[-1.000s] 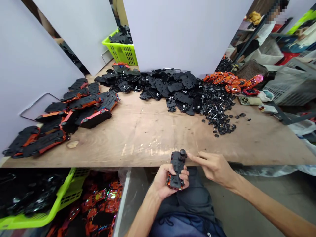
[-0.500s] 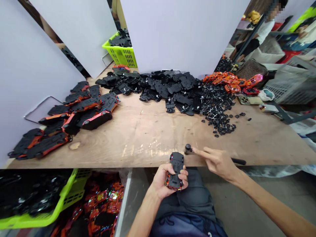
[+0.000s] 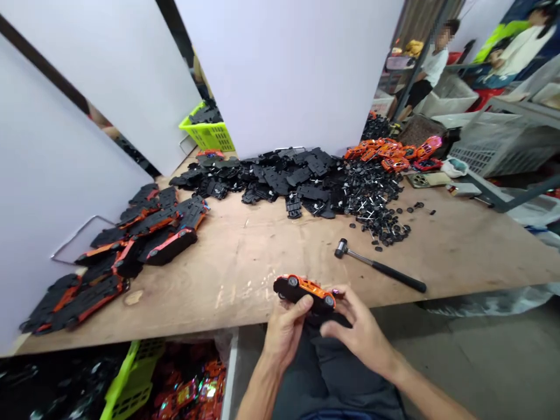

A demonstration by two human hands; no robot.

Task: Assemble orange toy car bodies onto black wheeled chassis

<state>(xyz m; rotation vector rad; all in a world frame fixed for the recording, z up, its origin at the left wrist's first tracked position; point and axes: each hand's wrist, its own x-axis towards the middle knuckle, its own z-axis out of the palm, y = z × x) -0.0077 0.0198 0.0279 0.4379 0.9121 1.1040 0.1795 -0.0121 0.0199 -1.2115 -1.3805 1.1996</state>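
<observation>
Hammer (image 3: pixel 378 268) down; L hand (image 3: pixel 284 332), R hand (image 3: pixel 359 335) grip car (image 3: pixel 306 289), chassis hidden.

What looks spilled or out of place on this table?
A few loose black wheels lie apart from the wheel heap on the bare table, near the hammer. Nothing looks broken; the left hand and right hand hold one orange toy car.

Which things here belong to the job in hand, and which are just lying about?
In hand: orange toy car, held by left hand and right hand; small black-handled hammer nearby.
Lying about: lime plastic basket; grey slatted crate.
</observation>
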